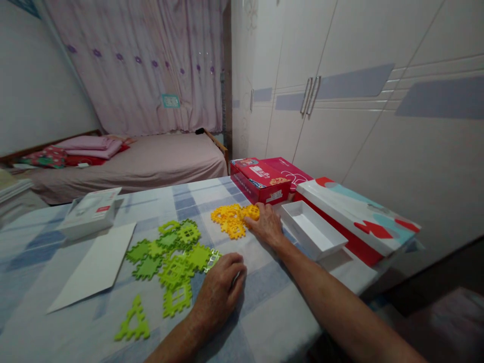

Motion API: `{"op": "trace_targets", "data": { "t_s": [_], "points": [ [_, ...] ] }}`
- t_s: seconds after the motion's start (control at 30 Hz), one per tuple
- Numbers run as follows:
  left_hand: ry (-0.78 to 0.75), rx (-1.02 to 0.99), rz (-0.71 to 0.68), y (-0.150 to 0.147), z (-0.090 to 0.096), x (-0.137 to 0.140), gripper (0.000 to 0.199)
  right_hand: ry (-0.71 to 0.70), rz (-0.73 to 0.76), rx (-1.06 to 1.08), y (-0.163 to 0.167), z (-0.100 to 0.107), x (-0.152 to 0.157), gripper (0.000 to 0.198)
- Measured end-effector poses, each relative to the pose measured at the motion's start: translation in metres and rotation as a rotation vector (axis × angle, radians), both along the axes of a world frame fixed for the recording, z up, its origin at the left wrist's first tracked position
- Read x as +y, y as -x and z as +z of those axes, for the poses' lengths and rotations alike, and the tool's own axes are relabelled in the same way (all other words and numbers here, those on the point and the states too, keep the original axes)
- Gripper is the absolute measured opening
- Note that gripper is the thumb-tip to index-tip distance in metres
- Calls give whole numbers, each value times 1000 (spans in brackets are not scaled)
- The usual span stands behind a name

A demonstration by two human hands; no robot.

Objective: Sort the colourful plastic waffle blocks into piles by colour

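My right hand (267, 224) reaches to the right edge of a heap of yellow interlocking plastic pieces (231, 222). Its thumb and fingers close around the edge of one yellow piece (252, 213). Loosely curled, my left hand (224, 282) rests on the table just right of a spread of green interlocking plastic pieces (176, 269); nothing shows in its fingers, though the palm is hidden. Beside that hand lies a pale green piece with openings (212, 260). One green triangular piece (134, 320) lies apart, nearer the front.
An open white box tray (313, 229) sits right of my right hand. Behind it are a red box (259, 181) and a long white-and-red box (355, 217). At left are a white box (91, 212) and a white flat sheet (96, 269) on the checked tablecloth (272, 302).
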State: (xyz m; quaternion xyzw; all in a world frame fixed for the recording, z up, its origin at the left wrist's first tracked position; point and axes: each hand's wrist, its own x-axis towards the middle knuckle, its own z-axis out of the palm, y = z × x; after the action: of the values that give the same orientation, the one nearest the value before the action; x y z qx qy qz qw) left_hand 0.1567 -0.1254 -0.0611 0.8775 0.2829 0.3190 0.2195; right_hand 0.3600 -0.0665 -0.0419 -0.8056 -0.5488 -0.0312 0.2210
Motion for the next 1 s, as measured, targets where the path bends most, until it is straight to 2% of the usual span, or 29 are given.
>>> {"op": "trace_targets", "data": {
  "t_s": [0.2, 0.43, 0.6, 0.8, 0.9, 1.0],
  "points": [
    [11, -26, 6, -1, 0, -2, 21, -9, 107, -98, 1, -4, -4, 51],
    [15, -32, 9, 0, -1, -2, 21, 4, 198, -141, 2, -4, -3, 59],
    [4, -12, 2, -1, -2, -1, 19, -10, 254, -118, 4, -3, -4, 52],
    [-15, 1, -1, -1, -4, 1, 20, -105, 251, -32, 7, -2, -9, 51],
    [-31, -2, -6, 0, -5, 2, 20, -180, 265, 20, 7, 6, -12, 51],
    [-43, -1, -19, 2, -4, 3, 19, -302, 216, 88, -2, 30, -19, 50]
  ]
}}
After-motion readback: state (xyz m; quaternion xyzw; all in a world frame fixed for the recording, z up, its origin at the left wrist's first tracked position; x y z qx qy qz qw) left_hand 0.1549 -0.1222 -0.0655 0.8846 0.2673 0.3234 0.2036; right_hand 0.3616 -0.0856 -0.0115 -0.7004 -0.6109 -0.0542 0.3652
